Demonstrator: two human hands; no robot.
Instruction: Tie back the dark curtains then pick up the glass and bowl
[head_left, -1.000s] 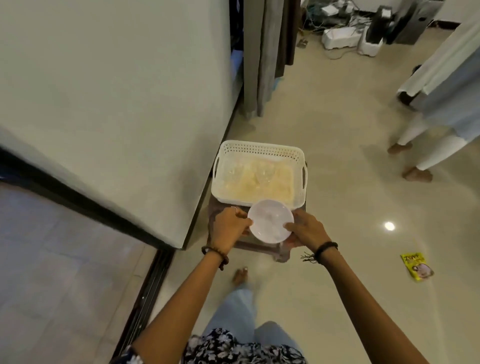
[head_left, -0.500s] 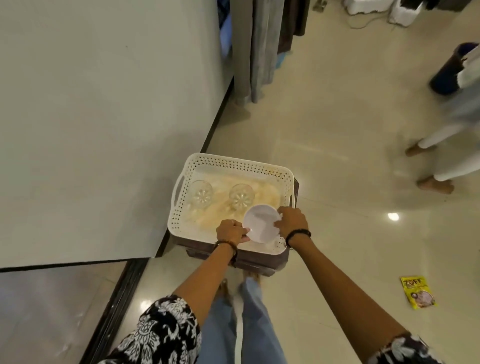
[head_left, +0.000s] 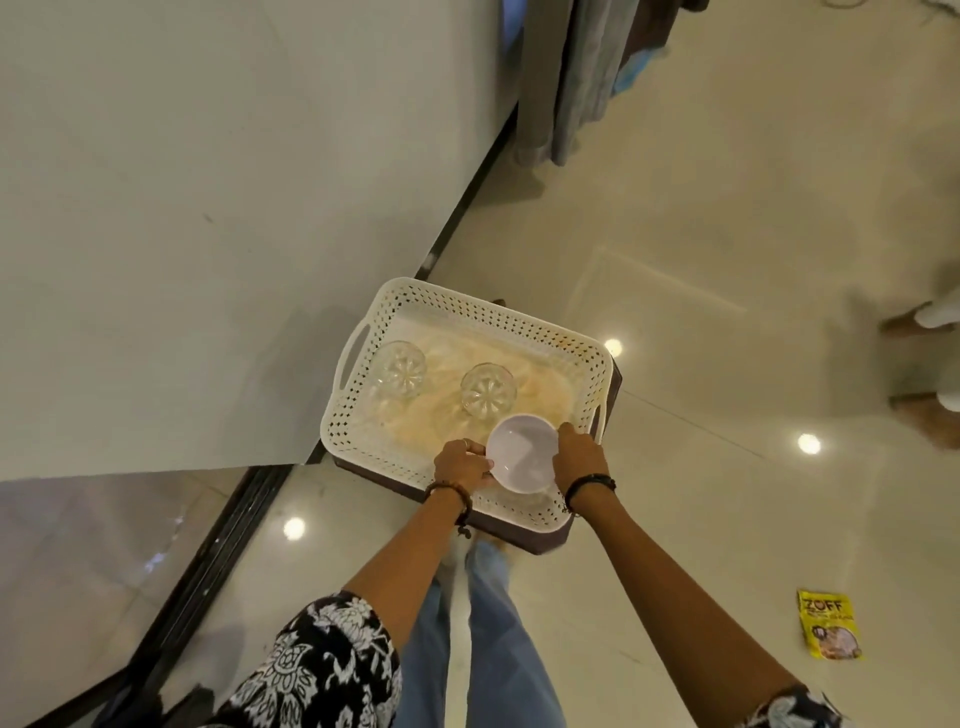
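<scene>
I hold the small white round plastic bowl (head_left: 522, 461) between both hands, just below the centre of the frame, over the near right corner of the white perforated plastic basket (head_left: 488, 317). My left hand (head_left: 461, 464) curls its fingers (head_left: 474, 461) round the bowl's left rim; my right hand (head_left: 577, 457) cups the right rim, fingers bent over the far edge. I take it from both sides so the shallow dish stays level as it comes out; whether it rests on the basket or hangs clear I cannot tell.

Two clear cut-glass tumblers stand upright inside the basket on a pale yellowish liner: the left glass (head_left: 399, 370) near the left handle, the right glass (head_left: 487, 389) just beyond the bowl, close enough that I keep my knuckles low. The basket sits on a dark brown low stool (head_left: 540, 540) beside the pale wall, which puts everything at an easy reach from above.

The grey curtains (head_left: 571, 78) hang at the top of the frame, gathered narrow against the wall's end; I see no tie from here. A yellow packet (head_left: 828, 623) lies on the floor at lower right.
</scene>
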